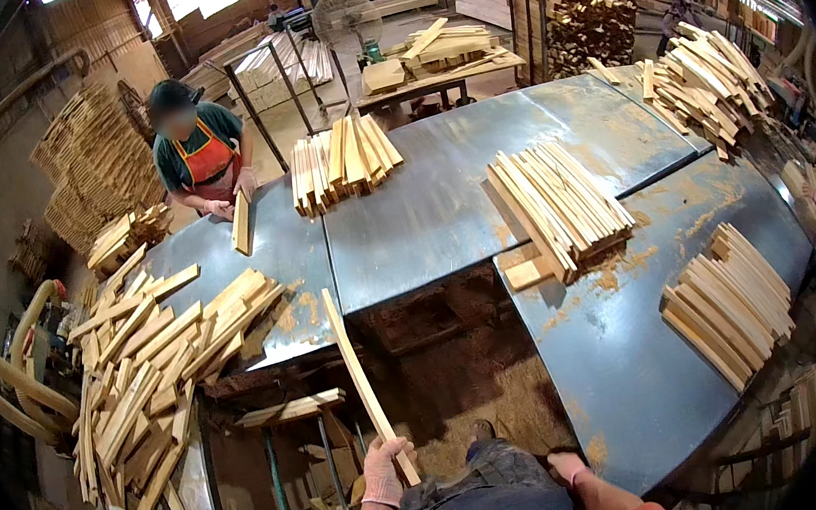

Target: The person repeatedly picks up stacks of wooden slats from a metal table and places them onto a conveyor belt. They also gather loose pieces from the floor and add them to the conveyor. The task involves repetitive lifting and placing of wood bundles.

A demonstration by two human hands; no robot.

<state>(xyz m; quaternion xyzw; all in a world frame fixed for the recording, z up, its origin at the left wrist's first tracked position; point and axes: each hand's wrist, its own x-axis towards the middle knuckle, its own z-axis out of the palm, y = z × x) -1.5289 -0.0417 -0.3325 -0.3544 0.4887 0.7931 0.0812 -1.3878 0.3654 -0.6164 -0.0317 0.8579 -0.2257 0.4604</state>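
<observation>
My left hand (382,471), in a pale glove, is closed round the lower end of a long, light wooden strip (359,376). The strip slants up and away from me, its far end by the front edge of the metal table (416,234). My right hand (567,465) hangs low at my side, beside the near edge of the right-hand table part. It is small in view and its fingers are too unclear to read. Left of the strip, a loose heap of wooden pieces (144,371) covers the table corner.
Wooden strips stand in a stack (563,202) mid-table, a row (726,304) at right and a bundle (342,162) at the far side. Across the table a co-worker (199,143) handles a wooden piece (240,224). A gap in the tabletop opens before me, above a sawdust-covered floor (514,394).
</observation>
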